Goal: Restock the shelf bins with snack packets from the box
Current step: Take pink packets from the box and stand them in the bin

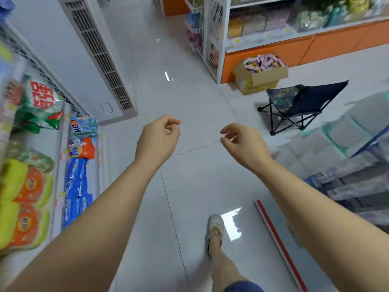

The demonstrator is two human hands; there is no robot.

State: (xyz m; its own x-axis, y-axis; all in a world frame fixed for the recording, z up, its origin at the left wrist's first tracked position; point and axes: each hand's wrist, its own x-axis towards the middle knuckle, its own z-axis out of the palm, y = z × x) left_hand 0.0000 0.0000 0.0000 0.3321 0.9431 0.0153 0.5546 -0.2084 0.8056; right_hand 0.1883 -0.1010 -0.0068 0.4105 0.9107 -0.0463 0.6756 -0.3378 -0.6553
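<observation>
An open cardboard box point(268, 76) heaped with pink and yellow snack packets point(263, 62) stands on the floor at the foot of the orange-based shelf unit, far right. Clear shelf bins point(273, 23) of snacks line that shelf above it. My left hand point(159, 137) and my right hand point(242, 144) hang in mid-air over the tiled floor, well short of the box. Both have loosely curled fingers and hold nothing.
A small dark folding stool point(299, 106) stands just in front of the box. Detergent bags point(42, 98) fill a wire shelf on the left. A white standing air conditioner point(99, 49) leans in at upper left. Stacked goods point(347, 157) crowd the right. My foot point(215, 230) is on the floor.
</observation>
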